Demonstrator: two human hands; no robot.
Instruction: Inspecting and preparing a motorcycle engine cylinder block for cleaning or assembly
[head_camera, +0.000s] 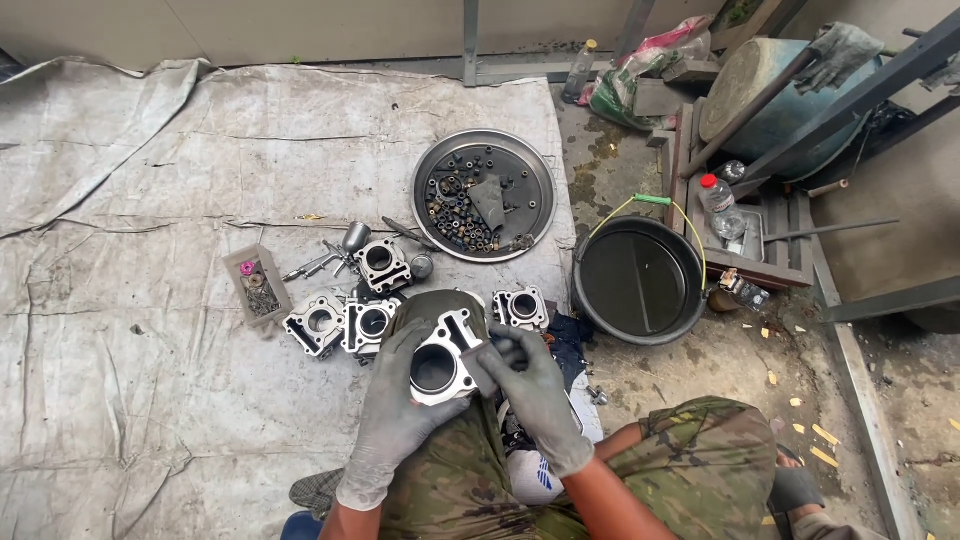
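We grip a pale, finned metal engine cylinder (440, 362) with round bore in our gloved left hand (393, 400), our right hand (533, 385) pinching its edge.

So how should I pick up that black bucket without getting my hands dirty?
Probably best to grab the black bucket by the green grip on its wire handle, coming from above on the far side. That handle arches over the back rim, and the bucket holds dark liquid, so lifting straight up by the handle keeps fingers off the rim and the bucket level.
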